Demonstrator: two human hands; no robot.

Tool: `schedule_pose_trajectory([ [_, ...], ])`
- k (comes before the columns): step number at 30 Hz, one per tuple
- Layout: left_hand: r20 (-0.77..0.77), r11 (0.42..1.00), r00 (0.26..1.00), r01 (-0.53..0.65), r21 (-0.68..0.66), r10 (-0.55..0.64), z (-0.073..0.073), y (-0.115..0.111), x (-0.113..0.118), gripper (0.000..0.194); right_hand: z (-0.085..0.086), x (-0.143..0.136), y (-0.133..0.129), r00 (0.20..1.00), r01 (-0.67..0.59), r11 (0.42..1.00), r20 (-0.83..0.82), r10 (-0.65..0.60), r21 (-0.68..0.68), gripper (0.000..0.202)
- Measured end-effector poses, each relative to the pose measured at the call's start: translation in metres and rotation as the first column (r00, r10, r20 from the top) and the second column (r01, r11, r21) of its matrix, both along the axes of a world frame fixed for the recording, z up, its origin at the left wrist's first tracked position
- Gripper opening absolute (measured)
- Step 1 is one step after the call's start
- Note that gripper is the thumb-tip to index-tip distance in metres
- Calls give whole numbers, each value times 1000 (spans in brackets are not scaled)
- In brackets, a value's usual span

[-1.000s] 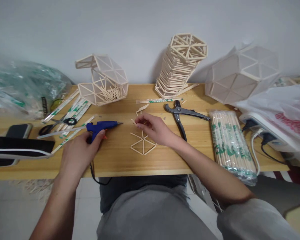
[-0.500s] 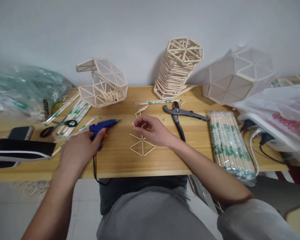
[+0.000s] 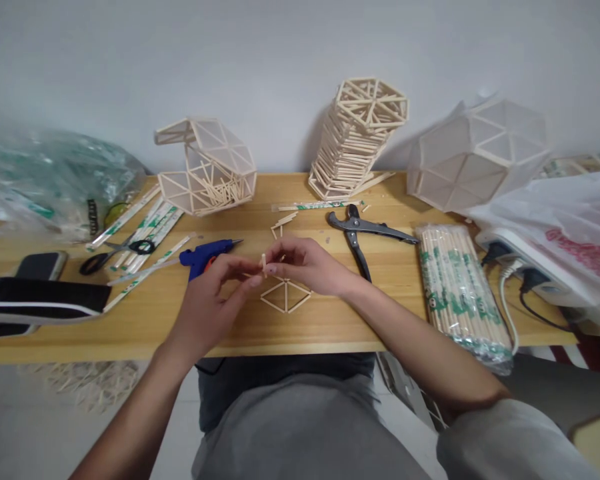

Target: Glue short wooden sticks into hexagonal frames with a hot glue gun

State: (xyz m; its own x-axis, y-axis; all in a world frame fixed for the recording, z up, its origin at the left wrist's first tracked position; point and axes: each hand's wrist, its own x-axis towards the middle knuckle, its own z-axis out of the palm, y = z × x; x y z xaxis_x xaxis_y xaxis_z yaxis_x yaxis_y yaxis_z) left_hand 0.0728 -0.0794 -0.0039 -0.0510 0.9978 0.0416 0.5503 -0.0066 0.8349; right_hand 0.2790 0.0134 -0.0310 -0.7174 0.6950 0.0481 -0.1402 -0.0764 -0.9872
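Between the fingertips of my right hand (image 3: 307, 265) is a short wooden stick (image 3: 264, 262), pinched upright over the table. My left hand (image 3: 220, 300) has its thumb and fingertips at the same stick, touching or very near it; which, I cannot tell. Under and in front of my right hand lies a flat frame of sticks (image 3: 286, 301) joined in triangles, its far part hidden by the hand. A blue glue gun (image 3: 205, 255) rests on the table beyond my left hand, its handle partly covered. A few loose sticks (image 3: 285, 219) lie beyond my hands.
Grey cutters (image 3: 355, 230) and a bag of wrapped chopsticks (image 3: 460, 290) are on the right, near a power strip (image 3: 535, 267). Along the wall stand a stick tower (image 3: 353, 143) and two panelled frames (image 3: 207, 163). Scissors (image 3: 117, 252) and a phone (image 3: 43, 265) lie left.
My left hand has let go of the glue gun and moved right to meet my right hand at the stick. My right hand has barely shifted.
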Motion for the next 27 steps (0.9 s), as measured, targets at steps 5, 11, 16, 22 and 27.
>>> schedule_pose_trajectory([
  [5,256,996,964,-80,41,67,-11,1,18,35,1,0,-1,993,-106,987,-64,99,-118,31],
  [11,-28,982,995,-92,164,98,-6,0,-7,23,-5,-1,3,995,47,998,81,-50,39,21],
  [16,-491,935,853,299,189,-174,-4,8,-49,24,-16,0,5,872,273,852,260,-416,447,8],
  [22,-677,830,619,558,23,-398,-3,16,-55,39,-22,-2,2,885,68,709,285,-367,702,6],
  [27,-653,809,598,587,-39,-465,-5,24,-47,39,-27,-4,2,894,-72,682,350,-280,728,4],
])
